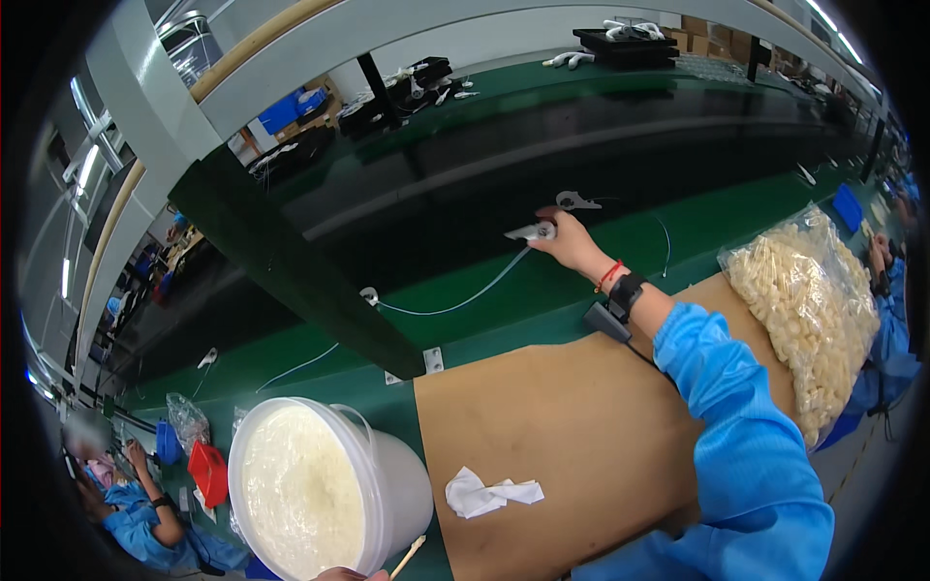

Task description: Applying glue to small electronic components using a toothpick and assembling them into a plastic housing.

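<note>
I see the right hand (573, 247) stretched out over the green desk (455, 284). Its fingers are pinched around a small grey and white part (529, 232) with a round end and a pointy end. So the part is near the middle of my view, by the edge of the long black belt (465, 184). A part that looks like it (578, 201) lies just past the hand. A thin pale cable (426, 313) curves from beside the held part to a round white piece (369, 295) near the dark green post (291, 261).

The left hand (341, 575) only peeks in at the bottom, by the big white bucket (402, 479) of creamy stuff. A thin wooden stick (410, 556) pokes up right beside it. I cannot tell what those fingers are doing, because the edge cuts them off.

Brown paper (552, 407) covers some of the desk, with a crumpled white tissue (492, 494) on it. A fat clear bag of pale yellow bits (804, 300) sits on the right.
</note>
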The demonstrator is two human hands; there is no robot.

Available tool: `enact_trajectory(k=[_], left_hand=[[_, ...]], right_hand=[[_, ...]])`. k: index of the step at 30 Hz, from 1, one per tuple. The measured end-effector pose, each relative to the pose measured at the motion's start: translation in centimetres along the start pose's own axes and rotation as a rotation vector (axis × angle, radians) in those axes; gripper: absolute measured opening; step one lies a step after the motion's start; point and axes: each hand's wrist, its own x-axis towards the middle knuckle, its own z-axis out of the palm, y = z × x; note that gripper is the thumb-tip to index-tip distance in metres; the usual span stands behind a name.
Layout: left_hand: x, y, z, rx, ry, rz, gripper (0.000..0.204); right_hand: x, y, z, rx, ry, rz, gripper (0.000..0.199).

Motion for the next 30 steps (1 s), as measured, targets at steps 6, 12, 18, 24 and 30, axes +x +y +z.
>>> enact_trajectory(k=[6,12,18,24,30], left_hand=[[0.2,-2.2,-1.3,0.126,-0.016,-0.047,0.011],[2.5,-3.4,-4.9,0.457,-0.154,-0.143,0.014],[2.6,-4.6,-6.3,0.636,-0.465,-0.208,0.005],[3.4,-4.7,-5.5,0.530,-0.403,-0.131,0.016],[3.0,-4.7,-6.1,0.543,-0.435,-0.169,0.018]], right_hand=[[4.3,2.4,-1.8,-0.399,0.137,-0.170,0.049],[7.4,7.8,-5.8,-0.873,-0.164,0.294,0.026],[8.4,16.5,-9.6,-1.048,-0.130,-0.163,0.022],[5.7,12.4,-10.2,-0.494,0.188,-0.281,0.023],[-4.0,-9.2,-8.1,0.153,-0.150,-0.122,0.031]])
